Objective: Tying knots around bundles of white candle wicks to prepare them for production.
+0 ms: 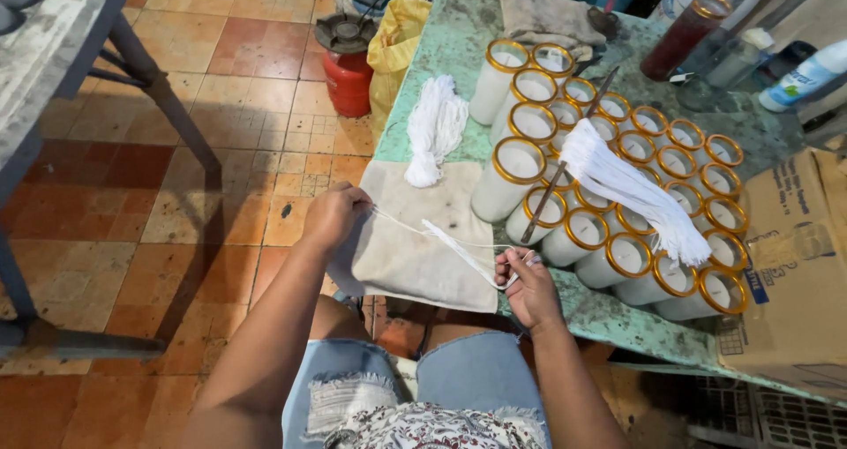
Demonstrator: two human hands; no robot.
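Note:
My left hand [333, 215] pinches one end of thin white wick strings [441, 237] at the left edge of a beige cloth [415, 255]. My right hand [529, 286] grips the other end near the table's front edge, so the strings stretch across the cloth between both hands. Just beyond stand several white candle glasses with gold rims [618, 184], with a bundle of white wicks [631, 189] lying over them. A thin metal rod [565, 162] also rests across the glasses.
A second wick bundle [434, 130] lies on the green table [459, 43]. A dark red candle glass [684, 36] and bottles stand at the back. A cardboard box [790, 264] is at the right. On the tiled floor sit a red gas canister [347, 65] and a yellow bag [394, 43].

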